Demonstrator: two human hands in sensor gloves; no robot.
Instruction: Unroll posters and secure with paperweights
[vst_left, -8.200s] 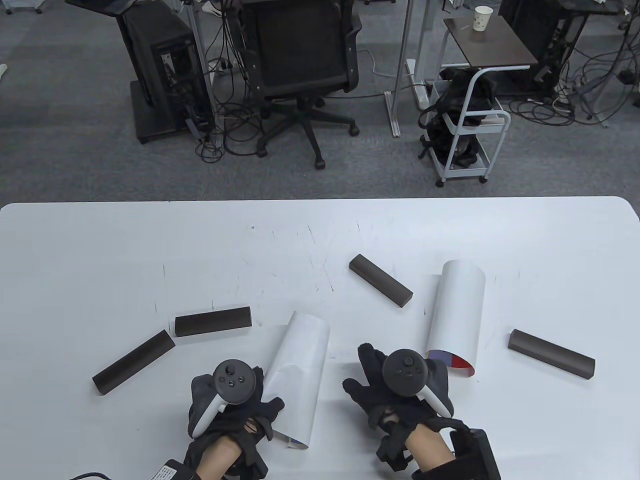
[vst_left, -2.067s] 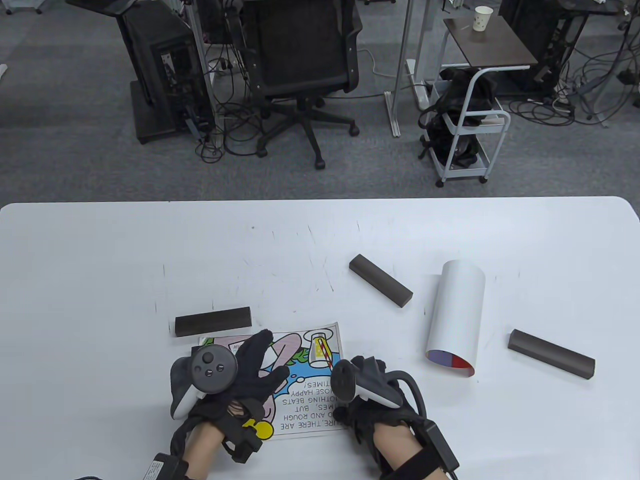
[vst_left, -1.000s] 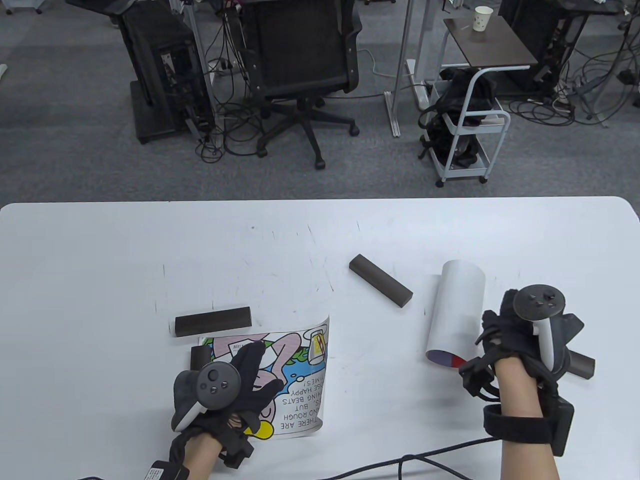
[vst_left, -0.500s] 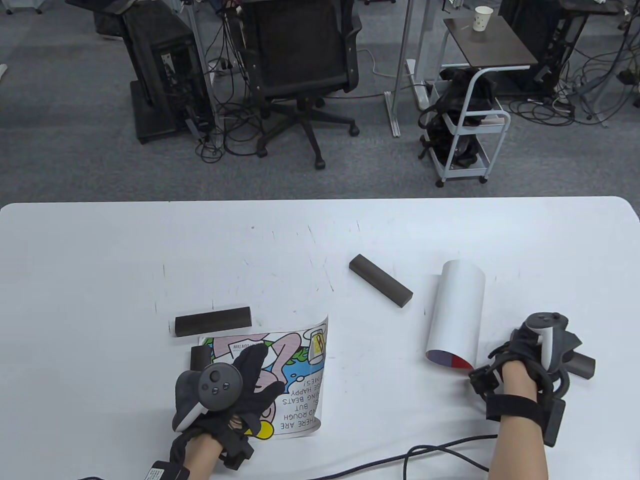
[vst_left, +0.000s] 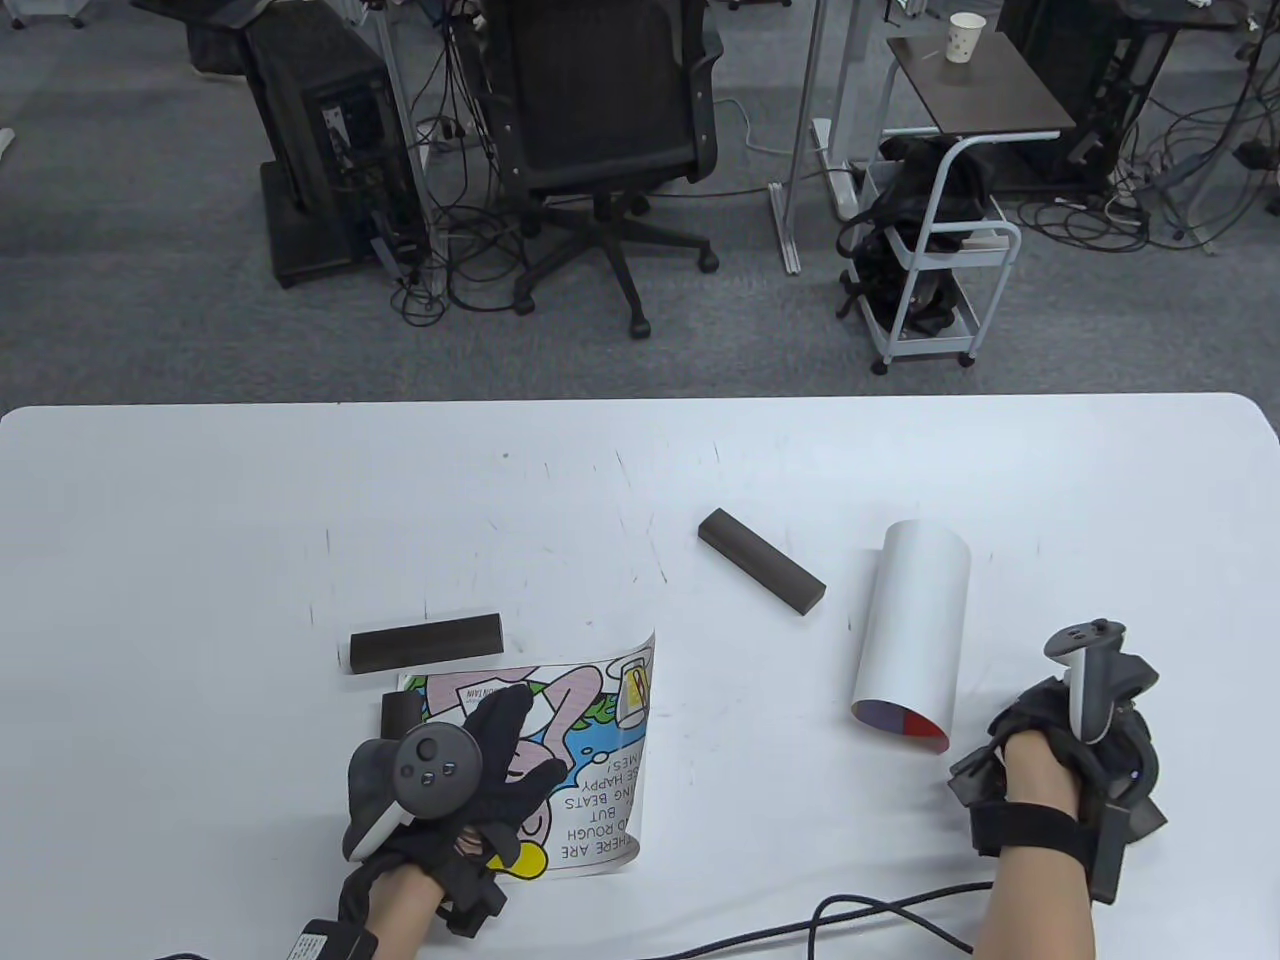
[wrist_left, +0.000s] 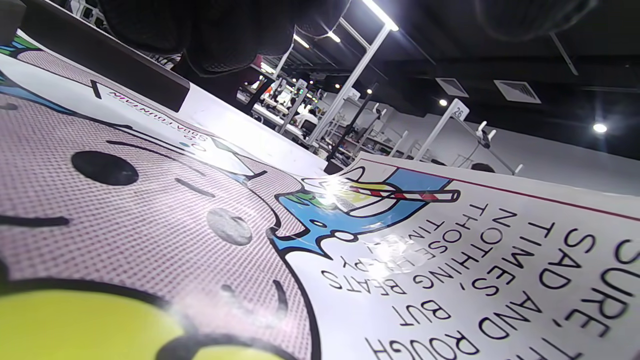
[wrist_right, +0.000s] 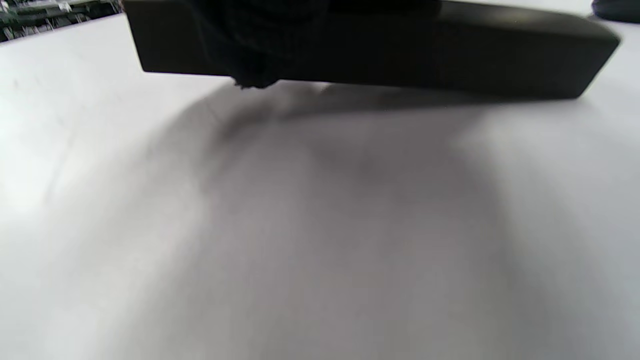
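A comic poster lies unrolled at the table's front left, and its right edge curls up. My left hand presses flat on its left half, fingers spread. A dark paperweight lies on the poster's left edge; it also shows in the left wrist view with the poster. My right hand is at the front right and grips another paperweight, held just above the table; the hand hides it in the table view. A rolled poster lies left of that hand.
Two more dark paperweights lie on the white table: one behind the flat poster, one at the centre. A black cable runs along the front edge. An office chair and a cart stand beyond the table.
My right hand left the flat poster's right edge, went to the far-right paperweight and closed on it. The freed edge curled up. My left hand stayed pressing.
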